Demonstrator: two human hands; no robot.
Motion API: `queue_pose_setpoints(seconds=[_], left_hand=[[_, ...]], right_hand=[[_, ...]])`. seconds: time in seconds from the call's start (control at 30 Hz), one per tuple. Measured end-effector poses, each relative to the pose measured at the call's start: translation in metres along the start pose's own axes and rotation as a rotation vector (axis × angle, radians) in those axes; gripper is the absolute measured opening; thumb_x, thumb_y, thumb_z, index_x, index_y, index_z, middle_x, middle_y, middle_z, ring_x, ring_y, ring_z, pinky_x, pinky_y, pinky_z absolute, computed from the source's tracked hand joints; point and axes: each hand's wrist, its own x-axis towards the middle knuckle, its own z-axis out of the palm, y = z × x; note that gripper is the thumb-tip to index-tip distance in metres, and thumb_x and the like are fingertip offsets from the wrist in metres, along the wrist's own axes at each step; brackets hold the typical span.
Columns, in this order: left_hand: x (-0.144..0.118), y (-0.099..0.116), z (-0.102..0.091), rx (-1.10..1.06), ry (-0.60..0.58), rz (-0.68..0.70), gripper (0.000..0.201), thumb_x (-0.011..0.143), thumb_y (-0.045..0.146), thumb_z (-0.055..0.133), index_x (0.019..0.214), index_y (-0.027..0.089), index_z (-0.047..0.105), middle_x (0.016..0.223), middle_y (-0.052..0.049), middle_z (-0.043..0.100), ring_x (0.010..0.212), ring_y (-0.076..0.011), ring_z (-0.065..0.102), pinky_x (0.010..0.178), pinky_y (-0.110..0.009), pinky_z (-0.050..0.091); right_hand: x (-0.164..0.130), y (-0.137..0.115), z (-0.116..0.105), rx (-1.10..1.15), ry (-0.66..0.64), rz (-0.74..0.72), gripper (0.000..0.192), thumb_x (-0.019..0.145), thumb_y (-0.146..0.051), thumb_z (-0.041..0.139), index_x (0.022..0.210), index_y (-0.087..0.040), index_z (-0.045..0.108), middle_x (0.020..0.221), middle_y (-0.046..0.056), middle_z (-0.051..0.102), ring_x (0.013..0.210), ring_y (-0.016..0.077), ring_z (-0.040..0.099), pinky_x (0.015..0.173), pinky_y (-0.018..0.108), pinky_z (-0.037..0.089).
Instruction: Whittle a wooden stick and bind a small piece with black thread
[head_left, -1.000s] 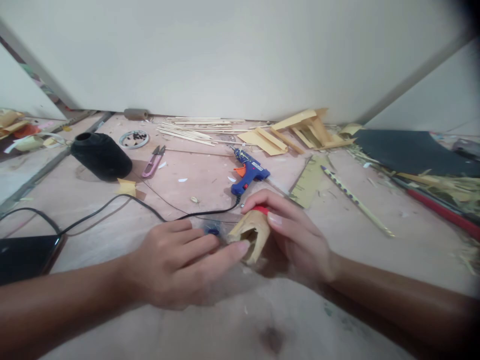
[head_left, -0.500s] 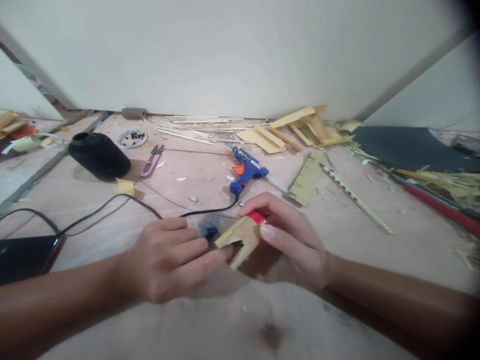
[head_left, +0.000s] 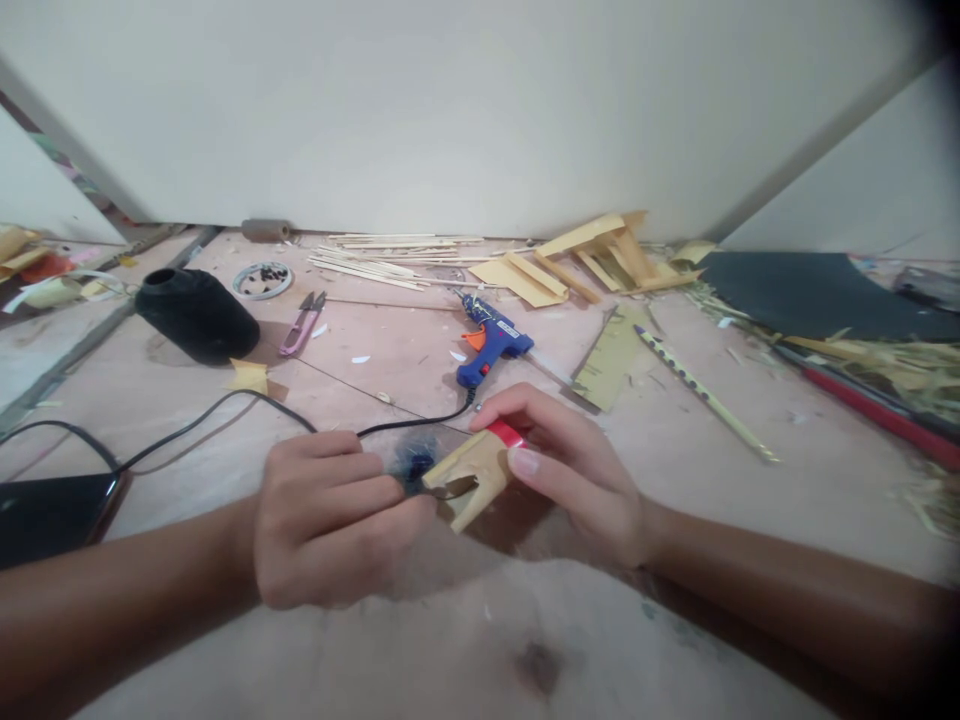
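Wooden piece (head_left: 472, 480) sits pinched in our right hand (head_left: 570, 470); our left hand (head_left: 330, 515) curls closed, fingertips against it, above the table (head_left: 675, 480).

We find no lettering, brand, number or sign that can be read anywhere on the worktop (head_left: 420, 350). The blue glue gun (head_left: 491, 345) just beyond our right hand (head_left: 570, 470) carries a pale label on its barrel, too blurred to make out. The striped pencil (head_left: 701, 390) farther off to that hand's right shows only a dark repeating pattern, no words we can tell.
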Motion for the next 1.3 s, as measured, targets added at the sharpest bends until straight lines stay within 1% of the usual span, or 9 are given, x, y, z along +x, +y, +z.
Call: queue_pose_setpoints(seconds=[0.2, 0.3, 0.47, 0.57, 0.77, 0.93, 1.03, 1.13, 1.3], left_hand=[[0.0, 0.0, -0.004, 0.001, -0.143, -0.017, 0.028, 0.09, 0.012, 0.07, 0.118, 0.009, 0.068, 0.06, 0.002, 0.061, 0.044, -0.0112, 0.049, 0.045, -0.03, 0.031], [0.011, 0.001, -0.013, -0.023, -0.205, 0.004, 0.021, 0.093, 0.009, 0.063, 0.112, 0.004, 0.069, 0.061, -0.001, 0.063, 0.047, -0.0129, 0.053, 0.045, -0.032, 0.033], [0.019, 0.005, -0.022, 0.005, -0.148, 0.018, 0.01, 0.091, 0.007, 0.065, 0.098, 0.005, 0.073, 0.058, -0.001, 0.061, 0.049, -0.0136, 0.056, 0.045, -0.031, 0.039], [0.017, 0.01, -0.022, -0.017, -0.144, 0.027, 0.007, 0.09, 0.008, 0.067, 0.093, 0.008, 0.074, 0.061, -0.002, 0.064, 0.053, -0.015, 0.059, 0.046, -0.032, 0.043], [0.019, 0.02, -0.015, -0.131, -0.186, 0.067, 0.009, 0.089, 0.012, 0.066, 0.089, 0.019, 0.072, 0.073, -0.003, 0.07, 0.065, -0.0184, 0.065, 0.051, -0.032, 0.049], [0.022, 0.031, -0.007, -0.318, -0.184, -0.085, 0.017, 0.095, 0.011, 0.052, 0.098, 0.017, 0.068, 0.08, -0.006, 0.073, 0.065, -0.0176, 0.063, 0.059, -0.033, 0.053], [0.026, 0.038, -0.002, -0.38, -0.224, -0.201, 0.019, 0.099, 0.012, 0.048, 0.105, 0.015, 0.066, 0.084, -0.006, 0.075, 0.07, -0.0174, 0.065, 0.061, -0.031, 0.052], [0.033, 0.041, 0.002, -0.379, -0.19, -0.247, 0.014, 0.1, 0.014, 0.052, 0.103, 0.013, 0.066, 0.083, -0.005, 0.076, 0.069, -0.0158, 0.067, 0.059, -0.029, 0.05], [0.035, 0.037, 0.005, -0.382, -0.043, -0.218, 0.014, 0.1, 0.015, 0.055, 0.098, 0.009, 0.067, 0.082, -0.008, 0.079, 0.07, -0.0162, 0.072, 0.067, -0.028, 0.059]], right_hand=[[-0.001, -0.001, 0.0, 0.004, -0.035, 0.031, 0.022, 0.102, -0.038, 0.055, 0.117, -0.023, 0.059, 0.091, 0.003, 0.063, 0.076, 0.0162, 0.06, 0.066, 0.028, 0.047], [-0.001, -0.001, 0.0, 0.006, -0.057, 0.052, 0.021, 0.102, -0.038, 0.054, 0.117, -0.024, 0.058, 0.091, 0.003, 0.064, 0.075, 0.0162, 0.06, 0.066, 0.028, 0.047], [0.0, 0.0, -0.004, -0.068, 0.008, 0.019, 0.021, 0.103, -0.037, 0.051, 0.118, -0.024, 0.058, 0.099, 0.004, 0.062, 0.084, 0.0181, 0.059, 0.073, 0.031, 0.046], [0.004, -0.002, -0.008, -0.233, -0.045, -0.027, 0.023, 0.104, -0.032, 0.045, 0.12, -0.021, 0.058, 0.104, 0.005, 0.062, 0.091, 0.0192, 0.058, 0.083, 0.034, 0.045], [0.015, -0.006, -0.002, -0.572, -0.357, -0.247, 0.027, 0.099, -0.019, 0.04, 0.113, -0.015, 0.063, 0.104, 0.009, 0.065, 0.102, 0.0244, 0.053, 0.096, 0.044, 0.041], [0.011, -0.005, 0.003, -0.694, -0.24, -0.367, 0.031, 0.097, -0.016, 0.047, 0.125, -0.018, 0.061, 0.128, 0.012, 0.061, 0.116, 0.0265, 0.052, 0.103, 0.047, 0.039], [0.005, -0.004, 0.003, -0.676, -0.175, -0.515, 0.032, 0.089, -0.016, 0.055, 0.121, -0.018, 0.059, 0.129, 0.013, 0.061, 0.115, 0.0282, 0.055, 0.098, 0.047, 0.041], [0.0, 0.001, 0.004, -0.623, -0.192, -0.637, 0.039, 0.078, -0.022, 0.059, 0.117, -0.018, 0.057, 0.102, 0.01, 0.068, 0.088, 0.025, 0.06, 0.078, 0.042, 0.042], [-0.001, 0.008, 0.006, -0.683, -0.27, -0.583, 0.042, 0.081, -0.03, 0.057, 0.12, -0.017, 0.054, 0.079, 0.002, 0.068, 0.063, 0.0187, 0.056, 0.06, 0.035, 0.032]])
